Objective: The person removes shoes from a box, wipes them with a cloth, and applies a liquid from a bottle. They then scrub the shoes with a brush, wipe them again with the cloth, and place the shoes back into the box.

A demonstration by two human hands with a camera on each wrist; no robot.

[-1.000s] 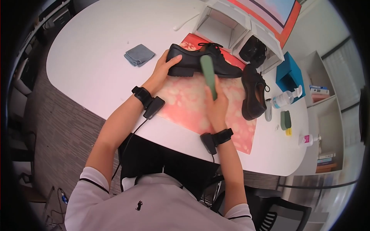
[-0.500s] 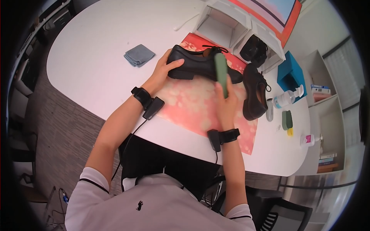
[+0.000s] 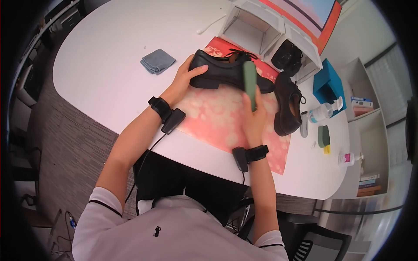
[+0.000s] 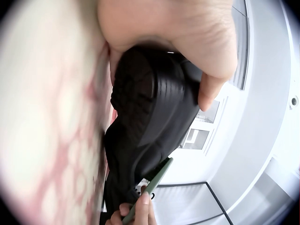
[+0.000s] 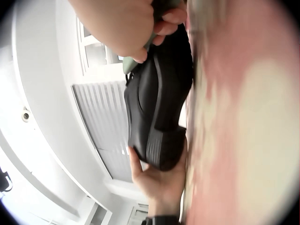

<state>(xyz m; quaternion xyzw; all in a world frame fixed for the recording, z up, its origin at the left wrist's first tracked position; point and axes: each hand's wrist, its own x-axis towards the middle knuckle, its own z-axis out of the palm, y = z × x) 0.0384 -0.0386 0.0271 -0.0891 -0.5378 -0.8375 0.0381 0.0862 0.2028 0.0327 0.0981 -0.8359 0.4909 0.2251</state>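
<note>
The left grip [image 4: 176, 26] holds a black shoe [image 4: 157, 119], the right grip [image 4: 141, 211] a green tool [image 4: 156, 182].

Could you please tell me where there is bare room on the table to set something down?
In the head view, a wide bare patch is the white tabletop left of the folded grey cloth. The patterned mat is also bare below the held black shoe. The right is crowded: second shoe, pump bottle and green block sit close together.

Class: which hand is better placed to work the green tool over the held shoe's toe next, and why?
Probably the right hand: it grips the green tool near the toe end of the black shoe, while the left hand holds the heel.
</note>
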